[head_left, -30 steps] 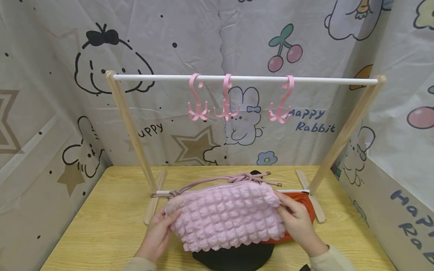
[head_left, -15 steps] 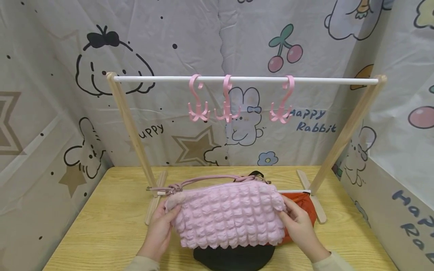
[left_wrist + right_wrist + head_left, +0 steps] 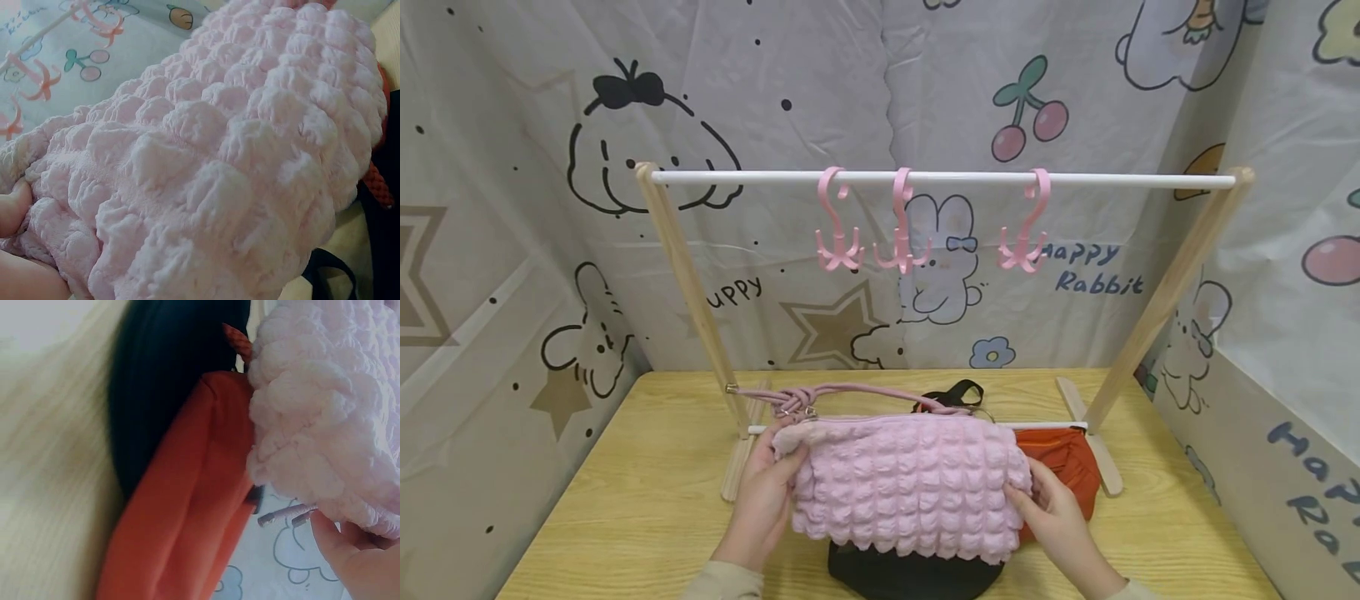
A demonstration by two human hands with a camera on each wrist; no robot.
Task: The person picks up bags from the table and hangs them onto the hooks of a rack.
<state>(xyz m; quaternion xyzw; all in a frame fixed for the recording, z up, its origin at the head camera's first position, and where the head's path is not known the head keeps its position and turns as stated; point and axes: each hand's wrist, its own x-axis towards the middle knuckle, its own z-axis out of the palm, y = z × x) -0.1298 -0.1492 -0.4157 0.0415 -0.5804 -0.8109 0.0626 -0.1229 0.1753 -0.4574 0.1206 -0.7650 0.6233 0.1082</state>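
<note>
Between the two hands: pink bag, puffy, held by its ends, front to the head camera, bottom edge sloping down a bit toward the right hand. Left hand grips its end, thumb bent over the front near the top corner, other fingers mostly hidden behind. Right hand pinches the opposite end, thumb on the front, fingers at the back; grip partly hidden. Both forearms come in from below, angled inward, pale sleeves at the wrists.

Pink strap arcs beyond the hands along the bag's top, knotted above the left hand, loose end poking past it. Orange bag just beyond the right hand, partly behind the pink one. Black bag low between the hands, mostly covered. Black strap shows behind the pink bag. Rack stands on the surface beyond both hands; three pink hooks hang from its bar, well above them.
</note>
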